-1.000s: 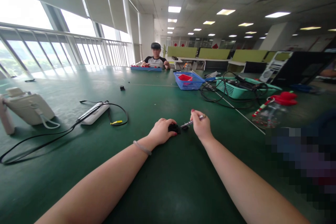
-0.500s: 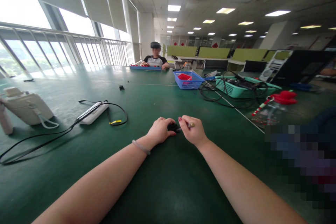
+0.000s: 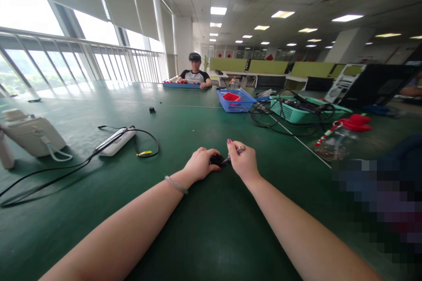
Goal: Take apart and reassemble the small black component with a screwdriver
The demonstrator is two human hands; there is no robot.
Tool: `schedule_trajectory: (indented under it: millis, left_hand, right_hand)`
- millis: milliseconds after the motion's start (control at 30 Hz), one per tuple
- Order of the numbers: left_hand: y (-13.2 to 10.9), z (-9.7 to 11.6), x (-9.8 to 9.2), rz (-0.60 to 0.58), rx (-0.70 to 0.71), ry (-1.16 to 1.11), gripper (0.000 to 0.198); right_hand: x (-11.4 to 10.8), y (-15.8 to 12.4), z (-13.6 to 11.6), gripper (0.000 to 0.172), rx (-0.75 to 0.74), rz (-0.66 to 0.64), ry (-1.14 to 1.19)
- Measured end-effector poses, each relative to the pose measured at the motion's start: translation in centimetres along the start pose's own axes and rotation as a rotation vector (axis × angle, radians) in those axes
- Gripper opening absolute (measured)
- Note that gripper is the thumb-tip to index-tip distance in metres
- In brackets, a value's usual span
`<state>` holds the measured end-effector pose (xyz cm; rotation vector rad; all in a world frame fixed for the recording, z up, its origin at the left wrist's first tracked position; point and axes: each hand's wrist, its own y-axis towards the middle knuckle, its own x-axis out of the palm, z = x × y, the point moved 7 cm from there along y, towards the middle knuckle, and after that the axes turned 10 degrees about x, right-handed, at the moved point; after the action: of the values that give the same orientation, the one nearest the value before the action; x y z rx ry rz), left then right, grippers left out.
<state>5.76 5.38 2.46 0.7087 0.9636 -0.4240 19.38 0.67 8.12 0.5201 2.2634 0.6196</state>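
Note:
My left hand (image 3: 201,163) rests on the green table, thumb and fingers closed around a small black object (image 3: 216,160). Its exact kind is hard to make out, since the fingers cover part of it. In my right hand (image 3: 244,160) is a slim screwdriver (image 3: 241,148), gripped in the fist with its tan end sticking out at the top. The thin tip slants down to the left and meets the right side of the black object. My right thumb points up, off the handle.
A white power bank-like box (image 3: 117,141) with a black strap lies left, beside a beige bottle (image 3: 34,134). Ahead right are a blue basket (image 3: 237,104), a teal basket (image 3: 296,114) with cables, and a red-lidded clear bottle (image 3: 346,138). Another person (image 3: 194,74) sits at the far end.
My right hand has tilted, so the screwdriver stands steeper with its end raised, and the thumb has lifted upward. My left hand keeps its hold on the black object.

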Motion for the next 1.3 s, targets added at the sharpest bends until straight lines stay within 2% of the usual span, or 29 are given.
schedule_trajectory:
  millis: [200, 400, 567, 667, 800, 1067, 1300]
  left_hand:
    - [0.0, 0.2, 0.1, -0.001, 0.03, -0.016, 0.046]
    - [0.0, 0.1, 0.1, 0.005, 0.041, -0.031, 0.046]
    - [0.0, 0.2, 0.1, -0.005, 0.042, -0.021, 0.046]
    - [0.1, 0.2, 0.2, -0.006, 0.054, 0.002, 0.045]
    - [0.1, 0.2, 0.3, -0.009, 0.061, 0.029, 0.036]
    - [0.1, 0.6, 0.2, -0.014, 0.086, 0.018, 0.029]
    - [0.2, 0.6, 0.2, -0.019, 0.089, 0.001, 0.026]
  right_hand:
    - [0.0, -0.5, -1.1, 0.045, -0.163, 0.009, -0.106]
    - [0.6, -0.1, -0.7, 0.043, -0.127, -0.058, -0.11]
    - [0.3, -0.5, -1.0, 0.043, -0.127, -0.077, 0.022]
    - [0.6, -0.9, -1.6, 0.041, -0.174, -0.123, 0.057]
    - [1.4, -1.2, -2.3, 0.038, -0.245, -0.21, -0.008]
    - [1.1, -1.6, -2.7, 0.038, -0.32, -0.201, 0.001]
    - [1.4, -1.9, -3.2, 0.034, -0.394, -0.256, 0.02]
